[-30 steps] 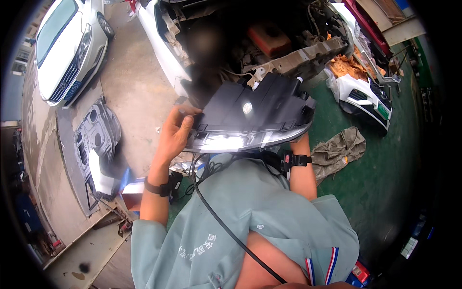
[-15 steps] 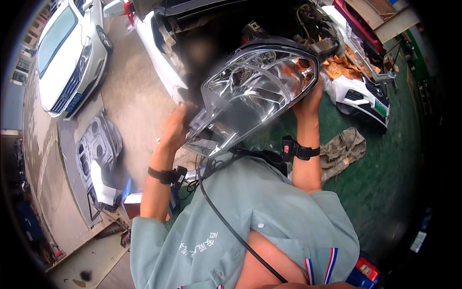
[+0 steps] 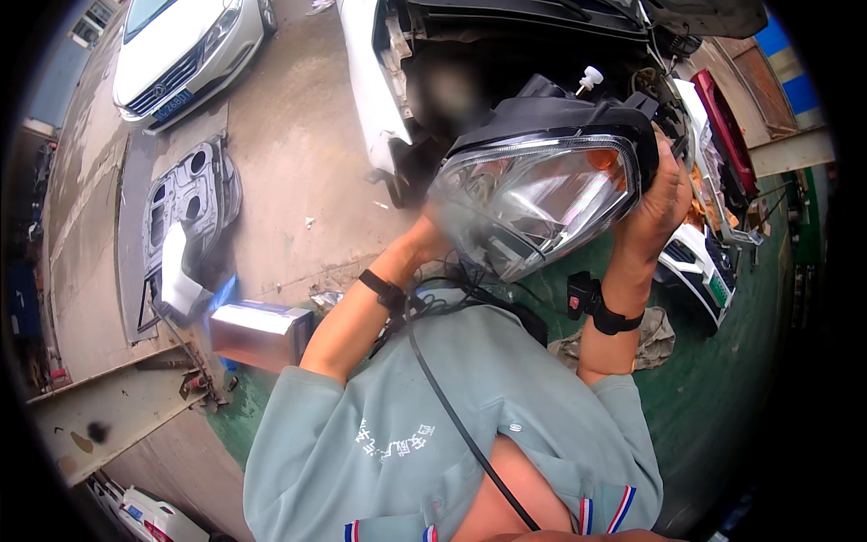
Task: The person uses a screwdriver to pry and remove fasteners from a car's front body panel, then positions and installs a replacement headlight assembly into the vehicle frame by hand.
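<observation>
Clear plastic headlight (image 3: 540, 200), held in front of the opened white car (image 3: 368, 86); judged stiff, scratch-prone, best gripped by its black housing (image 3: 555, 116). Right end is clasped by the curled right hand (image 3: 662, 194); left hand (image 3: 430, 237), fingers hidden, cannot be read.

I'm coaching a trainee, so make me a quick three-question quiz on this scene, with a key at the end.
1. What does the person's right hand hold?
2. True or false: the cloth lies on the person's right side.
3. The patch of colour near that hand is: A) blue, B) amber, C) green.

Key: 1. A headlight. 2. True. 3. B.
</observation>
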Demonstrator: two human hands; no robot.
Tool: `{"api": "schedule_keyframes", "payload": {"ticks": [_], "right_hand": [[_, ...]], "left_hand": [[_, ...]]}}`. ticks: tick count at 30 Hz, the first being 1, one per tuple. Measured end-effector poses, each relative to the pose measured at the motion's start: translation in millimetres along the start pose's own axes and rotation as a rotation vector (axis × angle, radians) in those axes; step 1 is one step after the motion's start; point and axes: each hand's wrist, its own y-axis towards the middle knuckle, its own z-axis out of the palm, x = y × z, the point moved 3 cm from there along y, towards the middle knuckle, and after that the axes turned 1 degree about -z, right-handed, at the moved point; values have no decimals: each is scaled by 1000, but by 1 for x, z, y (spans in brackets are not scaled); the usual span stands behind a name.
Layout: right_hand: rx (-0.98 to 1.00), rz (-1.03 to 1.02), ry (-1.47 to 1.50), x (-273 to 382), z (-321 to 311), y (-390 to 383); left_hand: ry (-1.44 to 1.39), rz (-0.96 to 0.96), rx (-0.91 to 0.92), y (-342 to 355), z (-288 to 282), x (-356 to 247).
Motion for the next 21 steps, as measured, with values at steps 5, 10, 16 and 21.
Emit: {"api": "schedule_keyframes", "payload": {"ticks": [5, 10, 16, 21], "right_hand": [[41, 27, 124, 38, 27, -8], [214, -196, -22, 46, 44, -9], [305, -151, -101, 53, 56, -6], [287, -21, -68, 36, 53, 5]], "left_hand": [[-275, -121, -55, -16, 29, -23], [-177, 6, 181, -30, 36, -33], [-264, -57, 14, -33, 47, -29], [-229, -61, 28, -36, 36, -30]]}}
